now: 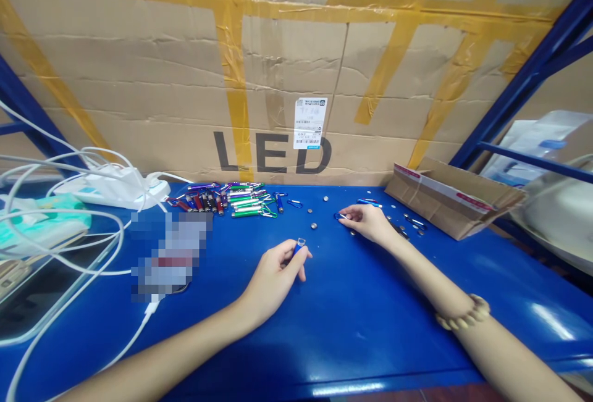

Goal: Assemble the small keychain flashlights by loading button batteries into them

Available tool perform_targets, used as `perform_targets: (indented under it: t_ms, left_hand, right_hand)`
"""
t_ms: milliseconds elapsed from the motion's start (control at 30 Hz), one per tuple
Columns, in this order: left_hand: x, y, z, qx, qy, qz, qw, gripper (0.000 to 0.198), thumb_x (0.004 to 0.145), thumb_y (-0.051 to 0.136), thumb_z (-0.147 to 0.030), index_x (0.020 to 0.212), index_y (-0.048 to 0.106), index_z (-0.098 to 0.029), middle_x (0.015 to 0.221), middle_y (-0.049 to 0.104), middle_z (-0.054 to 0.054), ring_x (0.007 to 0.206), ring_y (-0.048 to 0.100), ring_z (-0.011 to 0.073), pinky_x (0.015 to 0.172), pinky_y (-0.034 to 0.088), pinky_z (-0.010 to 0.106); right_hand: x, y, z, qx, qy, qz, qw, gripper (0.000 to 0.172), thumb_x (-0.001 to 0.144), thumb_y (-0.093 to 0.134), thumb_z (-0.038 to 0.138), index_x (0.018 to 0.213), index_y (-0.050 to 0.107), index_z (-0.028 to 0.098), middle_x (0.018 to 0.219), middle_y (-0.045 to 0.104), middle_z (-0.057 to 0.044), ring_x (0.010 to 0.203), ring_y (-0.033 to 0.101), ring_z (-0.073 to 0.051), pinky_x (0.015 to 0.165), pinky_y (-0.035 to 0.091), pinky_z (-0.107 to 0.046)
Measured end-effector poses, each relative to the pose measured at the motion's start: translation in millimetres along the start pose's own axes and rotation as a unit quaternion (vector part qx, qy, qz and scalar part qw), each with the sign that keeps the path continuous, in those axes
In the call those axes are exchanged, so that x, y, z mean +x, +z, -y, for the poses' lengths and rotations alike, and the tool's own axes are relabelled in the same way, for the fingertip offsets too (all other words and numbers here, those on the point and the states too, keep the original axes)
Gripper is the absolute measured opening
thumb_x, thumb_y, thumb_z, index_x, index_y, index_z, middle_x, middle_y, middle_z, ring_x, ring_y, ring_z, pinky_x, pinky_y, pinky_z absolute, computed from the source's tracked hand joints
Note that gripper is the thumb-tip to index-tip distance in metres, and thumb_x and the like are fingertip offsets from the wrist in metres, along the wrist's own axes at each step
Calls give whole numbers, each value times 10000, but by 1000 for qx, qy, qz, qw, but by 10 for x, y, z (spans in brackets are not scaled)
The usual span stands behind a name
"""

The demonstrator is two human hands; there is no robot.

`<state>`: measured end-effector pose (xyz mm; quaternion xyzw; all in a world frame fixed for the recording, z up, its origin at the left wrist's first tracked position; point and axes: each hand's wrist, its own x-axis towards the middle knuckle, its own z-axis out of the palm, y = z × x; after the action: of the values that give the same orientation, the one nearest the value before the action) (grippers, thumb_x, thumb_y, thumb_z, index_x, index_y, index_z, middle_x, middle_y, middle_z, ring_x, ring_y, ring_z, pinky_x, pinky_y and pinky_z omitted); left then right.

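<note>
"Biggest first?"
"Taped cardboard [176,93], marked LED, behind a blue table [365,315]."
"And next?"
"At right, an open carton [445,204]; at left, piled coloured tubes [212,201]."
"Hands?"
"Left hand [274,278] closed around a blue tube [298,246], over the table's middle. Right hand [370,223] farther forward, fingertips narrowed on a blue clip [338,216]; lifted or lying, hard to tell."
"Smallest?"
"Near both hands, scattered silvery discs [314,226]."

I've got the left forearm [199,340] slanting in over the bench's [370,315] near edge, its left hand [278,275] gripping, fingers curled under thumb. My right arm [430,278] reaches nearer the back edge; its right hand [368,223] pinches, possibly resting, hard to tell.
</note>
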<state>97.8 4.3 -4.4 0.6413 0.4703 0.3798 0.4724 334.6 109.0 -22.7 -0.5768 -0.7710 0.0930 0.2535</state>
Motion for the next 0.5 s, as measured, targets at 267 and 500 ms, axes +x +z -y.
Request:
perform_targets:
  t_ms: [267,500]
  left_hand:
    - [29,-29,66,2,5,-53,999,321,884,346,-440,694,431,-194,619,540,-9,602,463,141,583,357,256]
    - [37,-35,67,-50,27,-83,995,243,841,467,-409,758,357,-210,683,482,-40,599,449,108,548,357,225]
  right_hand:
    - [-81,-101,254,23,-51,-39,998,217,792,584,366,808,715,194,854,713,-58,756,641,-204,693,479,-303]
    - [-329,-92,856,154,-205,10,966,258,790,596,408,824,724,187,768,713,-45,642,623,-144,597,473,-242]
